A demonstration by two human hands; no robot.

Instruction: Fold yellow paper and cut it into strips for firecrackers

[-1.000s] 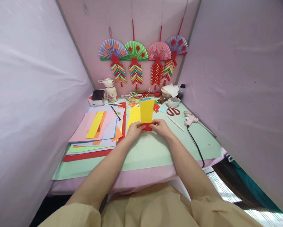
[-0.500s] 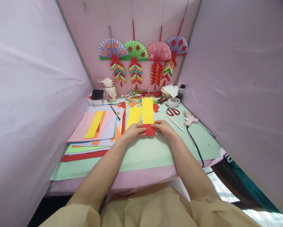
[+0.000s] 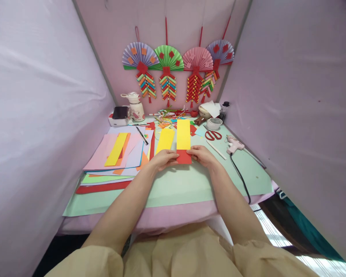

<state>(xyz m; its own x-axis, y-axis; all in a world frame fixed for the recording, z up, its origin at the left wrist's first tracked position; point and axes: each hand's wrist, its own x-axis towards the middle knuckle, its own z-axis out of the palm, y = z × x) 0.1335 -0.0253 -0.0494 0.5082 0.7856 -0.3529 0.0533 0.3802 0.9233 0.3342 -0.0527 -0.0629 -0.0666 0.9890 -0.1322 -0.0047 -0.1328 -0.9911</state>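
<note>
Between my two hands is a yellow paper strip [image 3: 183,132] with a red paper piece [image 3: 184,157] at its near end. My left hand [image 3: 164,159] is closed on the left edge, where yellow meets red. My right hand [image 3: 202,155] pinches the right edge at the same height. The strip points away from me, over the table's middle. Just left of it lies another yellow paper strip [image 3: 165,139], its near end close to my left fingers. Whether the red piece is joined to the yellow one I cannot tell.
Stacked coloured paper [image 3: 109,154] covers the left side, with a black craft knife [image 3: 142,135] on it. On the right lie red-handled scissors [image 3: 213,135], a white pen-like stick [image 3: 216,150] and a corded glue gun [image 3: 235,145]. Paper scraps, a bottle [image 3: 136,109] and a tape roll [image 3: 214,123] stand behind.
The whole view has shifted slightly, so things appear a little further right and higher. Both hands keep the same hold on the yellow and red paper.
</note>
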